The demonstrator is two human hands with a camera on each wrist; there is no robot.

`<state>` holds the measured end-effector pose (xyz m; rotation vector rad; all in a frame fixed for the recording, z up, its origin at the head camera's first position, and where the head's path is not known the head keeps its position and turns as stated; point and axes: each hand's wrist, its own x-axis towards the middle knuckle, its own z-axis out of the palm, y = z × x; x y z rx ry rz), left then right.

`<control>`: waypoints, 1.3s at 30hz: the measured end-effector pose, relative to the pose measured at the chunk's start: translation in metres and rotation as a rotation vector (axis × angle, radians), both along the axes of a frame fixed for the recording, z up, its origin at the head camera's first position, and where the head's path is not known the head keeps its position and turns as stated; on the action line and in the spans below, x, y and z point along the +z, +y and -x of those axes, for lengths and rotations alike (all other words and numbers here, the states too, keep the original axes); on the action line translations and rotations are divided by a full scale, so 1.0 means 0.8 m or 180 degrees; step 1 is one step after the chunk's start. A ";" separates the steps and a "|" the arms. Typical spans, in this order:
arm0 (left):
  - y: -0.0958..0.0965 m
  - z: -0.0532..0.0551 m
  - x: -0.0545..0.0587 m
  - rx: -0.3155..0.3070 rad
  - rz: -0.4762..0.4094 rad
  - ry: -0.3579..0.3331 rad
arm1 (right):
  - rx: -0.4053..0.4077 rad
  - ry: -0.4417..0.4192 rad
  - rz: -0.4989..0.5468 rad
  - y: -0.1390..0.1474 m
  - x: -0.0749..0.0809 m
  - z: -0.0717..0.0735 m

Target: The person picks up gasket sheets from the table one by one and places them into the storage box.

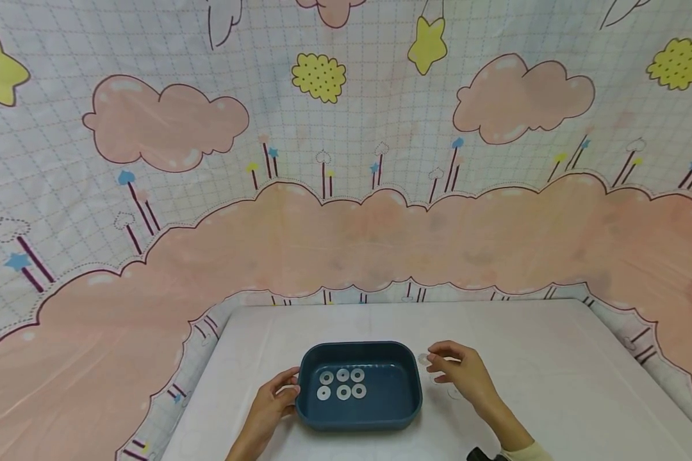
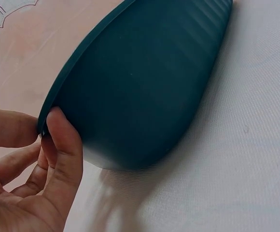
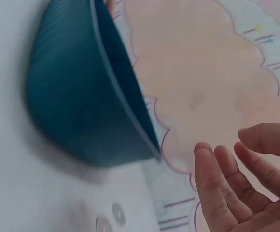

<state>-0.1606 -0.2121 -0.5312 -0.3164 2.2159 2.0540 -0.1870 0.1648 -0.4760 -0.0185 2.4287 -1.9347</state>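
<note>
A dark blue rectangular tray stands on the white table, with several pale flat rings like washers lying in two rows on its left half. My left hand pinches the tray's left rim between thumb and fingers; the left wrist view shows this grip on the rim closely. Just beyond the tray's right side hovers my right hand, fingers slightly bent and thumb apart from them. In the right wrist view nothing shows between its fingertips. Pale rings lie on the table near this hand, faint against the white surface.
A white cloth-like surface covers the table. Behind and around it hangs a patterned sheet with pink clouds and yellow shapes. A black object sits at the right wrist, by a pale sleeve.
</note>
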 end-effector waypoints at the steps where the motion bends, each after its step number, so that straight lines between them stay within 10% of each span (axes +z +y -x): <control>1: 0.000 0.000 0.000 0.0004 -0.0010 0.0002 | 0.0003 0.0005 -0.0031 0.005 -0.002 0.000; 39: 0.002 -0.003 0.005 -0.0034 -0.0036 0.0074 | 0.0101 -0.0041 -0.1095 0.088 -0.074 0.010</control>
